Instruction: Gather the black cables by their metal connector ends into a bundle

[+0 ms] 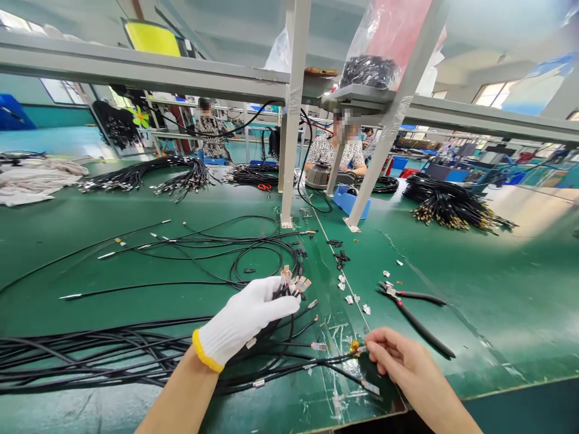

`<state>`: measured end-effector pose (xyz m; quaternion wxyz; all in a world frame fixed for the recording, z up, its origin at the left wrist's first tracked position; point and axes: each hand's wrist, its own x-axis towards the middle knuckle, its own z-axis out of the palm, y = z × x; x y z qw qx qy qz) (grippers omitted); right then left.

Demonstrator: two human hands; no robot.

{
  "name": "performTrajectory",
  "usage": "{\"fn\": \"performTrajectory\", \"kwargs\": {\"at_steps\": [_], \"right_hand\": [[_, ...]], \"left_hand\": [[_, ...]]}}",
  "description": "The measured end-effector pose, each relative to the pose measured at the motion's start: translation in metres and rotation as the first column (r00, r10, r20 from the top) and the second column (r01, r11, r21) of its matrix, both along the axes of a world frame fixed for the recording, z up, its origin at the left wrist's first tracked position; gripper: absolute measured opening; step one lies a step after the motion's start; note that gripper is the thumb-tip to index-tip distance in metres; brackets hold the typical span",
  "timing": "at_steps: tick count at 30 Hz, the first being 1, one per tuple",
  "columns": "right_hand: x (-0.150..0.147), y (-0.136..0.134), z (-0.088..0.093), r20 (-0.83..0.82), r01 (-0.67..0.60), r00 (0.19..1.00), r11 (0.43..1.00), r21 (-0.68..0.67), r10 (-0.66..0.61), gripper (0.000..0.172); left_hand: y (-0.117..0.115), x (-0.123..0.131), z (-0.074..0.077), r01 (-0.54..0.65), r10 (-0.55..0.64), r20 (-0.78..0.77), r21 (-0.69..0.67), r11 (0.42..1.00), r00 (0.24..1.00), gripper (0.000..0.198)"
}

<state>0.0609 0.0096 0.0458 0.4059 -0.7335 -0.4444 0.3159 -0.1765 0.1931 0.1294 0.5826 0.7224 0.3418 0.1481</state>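
Observation:
My left hand (253, 313), in a white knit glove with a yellow cuff, is closed around a bunch of black cables whose metal connector ends (296, 283) stick out past the fingers. My bare right hand (400, 361) pinches the tip of one black cable (337, 360), close to an amber-coloured piece (355, 348) on its end. Beneath and beside the left hand lie many more black cables (113, 355), several with silvery connectors. One such connector (371, 387) rests just below the right fingertips.
Red-and-black-handled pliers (418, 319) lie open right of my hands. Small pale scraps (349, 299) and black bits (341, 259) dot the green table (452, 265). White shelf posts (289, 150) stand ahead, cable bundles (452, 202) behind. A person (337, 144) sits across.

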Motion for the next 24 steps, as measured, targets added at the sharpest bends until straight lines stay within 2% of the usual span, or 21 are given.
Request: {"fn": "performTrajectory", "kwargs": {"at_steps": [4,6,8,10,12,15,20,24], "right_hand": [[0.008,-0.004,-0.002,0.046,-0.076,0.996,0.997,-0.025,0.077,0.042],[0.01,-0.006,-0.002,0.107,-0.064,0.992,0.998,-0.016,0.065,0.042],[0.007,-0.008,0.002,0.206,-0.017,0.978,0.999,0.043,0.008,0.037],[-0.002,-0.006,0.008,0.336,-0.025,0.941,0.986,0.167,-0.033,0.027],[-0.014,-0.001,0.014,0.48,-0.156,0.877,0.94,0.304,-0.009,0.015],[-0.031,0.009,0.018,0.634,-0.365,0.772,0.852,0.376,0.052,0.009],[-0.044,0.021,0.008,0.727,-0.43,0.686,0.821,0.376,0.026,0.015],[-0.043,0.026,0.002,0.788,-0.534,0.613,0.767,0.355,0.062,0.012]], "left_hand": [[-0.001,-0.002,0.0,0.004,-0.002,-0.043,0.056,0.998,0.999,0.038],[-0.002,-0.002,0.0,0.006,-0.003,-0.043,0.065,0.998,0.999,0.039],[-0.002,-0.002,0.0,0.005,-0.003,-0.029,0.074,0.997,1.0,0.038],[-0.003,-0.002,0.0,0.004,-0.003,-0.008,0.078,0.997,1.0,0.037],[-0.003,-0.002,0.0,0.008,-0.009,0.011,0.071,0.997,1.0,0.036],[-0.004,-0.003,0.001,0.012,-0.015,0.044,0.056,0.998,0.999,0.035],[-0.004,-0.004,0.001,0.009,-0.012,0.063,0.041,0.999,0.998,0.034],[-0.004,-0.005,0.0,0.007,-0.01,0.067,0.053,0.999,0.998,0.033]]}}
